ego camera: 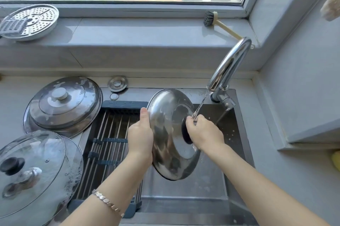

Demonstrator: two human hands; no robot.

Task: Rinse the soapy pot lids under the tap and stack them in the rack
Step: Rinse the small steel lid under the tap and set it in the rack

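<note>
Over the sink I hold a steel pot lid point(167, 133) on edge, its domed top facing right. My left hand point(140, 134) grips its left rim. My right hand point(204, 132) is closed on the lid's black knob point(184, 130). Water runs from the chrome tap point(229, 63) onto my right hand and the knob. The roll-up rack point(110, 133) lies over the sink's left half, bare. On the counter to the left rest soapy steel lids point(64, 104) and soapy glass lids point(33, 172) with a black knob.
The sink basin point(228, 133) is open to the right of the rack. A steamer plate with a grater point(29, 21) and a dish brush point(219, 23) lie on the window sill. A drain plug point(117, 83) sits behind the rack. A wall stands at the right.
</note>
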